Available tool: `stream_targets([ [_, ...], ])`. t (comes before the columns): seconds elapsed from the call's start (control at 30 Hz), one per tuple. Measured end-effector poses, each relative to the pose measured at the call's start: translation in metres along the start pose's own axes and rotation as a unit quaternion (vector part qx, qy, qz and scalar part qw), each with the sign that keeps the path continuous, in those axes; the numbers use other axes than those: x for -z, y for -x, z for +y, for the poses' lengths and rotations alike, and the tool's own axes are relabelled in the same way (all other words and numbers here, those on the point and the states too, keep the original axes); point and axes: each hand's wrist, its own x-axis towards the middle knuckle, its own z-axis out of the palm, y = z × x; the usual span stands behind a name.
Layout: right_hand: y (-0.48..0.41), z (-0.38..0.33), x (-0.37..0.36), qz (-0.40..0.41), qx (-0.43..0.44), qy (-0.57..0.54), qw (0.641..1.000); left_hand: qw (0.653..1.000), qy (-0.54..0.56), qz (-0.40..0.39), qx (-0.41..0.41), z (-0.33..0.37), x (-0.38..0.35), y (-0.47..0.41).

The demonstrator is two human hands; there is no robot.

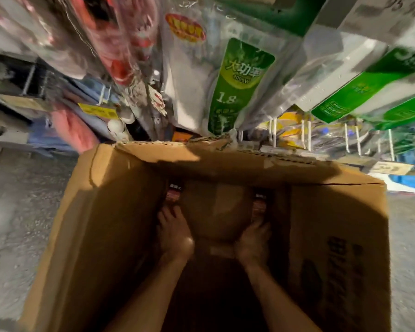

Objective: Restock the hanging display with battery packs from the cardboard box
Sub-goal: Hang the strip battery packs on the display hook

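Both hands, left (175, 238) and right (252, 245), reach inside box (106, 212)

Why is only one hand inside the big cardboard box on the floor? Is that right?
No, both hands are inside. The head view shows the left hand and the right hand deep in the cardboard box, reaching toward the dark packs at its bottom.

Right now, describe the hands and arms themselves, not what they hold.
Left hand and right hand are ungloved; both forearms are bare, no sleeves in view. No watch, ring or bracelet shows, though shadow in the box dims detail.
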Motion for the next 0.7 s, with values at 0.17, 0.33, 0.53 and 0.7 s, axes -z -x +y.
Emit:
stream_targets([
  [0.17, -0.01, -0.008, -0.009, 0.029, 0.005, 0.051, 0.998, 0.998, -0.038, 0.051, -0.007, -0.001, -0.007, -0.014],
  [0.33, 0.0, -0.015, 0.012, -0.06, 0.078, 0.038, 0.994, 0.998, -0.041, 0.04, -0.007, 0.007, 0.002, -0.011],
  [0.53, 0.044, -0.03, 0.06, -0.166, 0.03, -0.175, 0.97, 0.985, 0.154, -0.053, 0.057, 0.006, 0.038, 0.004],
  [0.7, 0.106, -0.024, 0.106, -0.142, 0.017, -0.357, 0.923, 0.88, 0.463, -0.035, 0.095, 0.009, 0.099, 0.057],
])
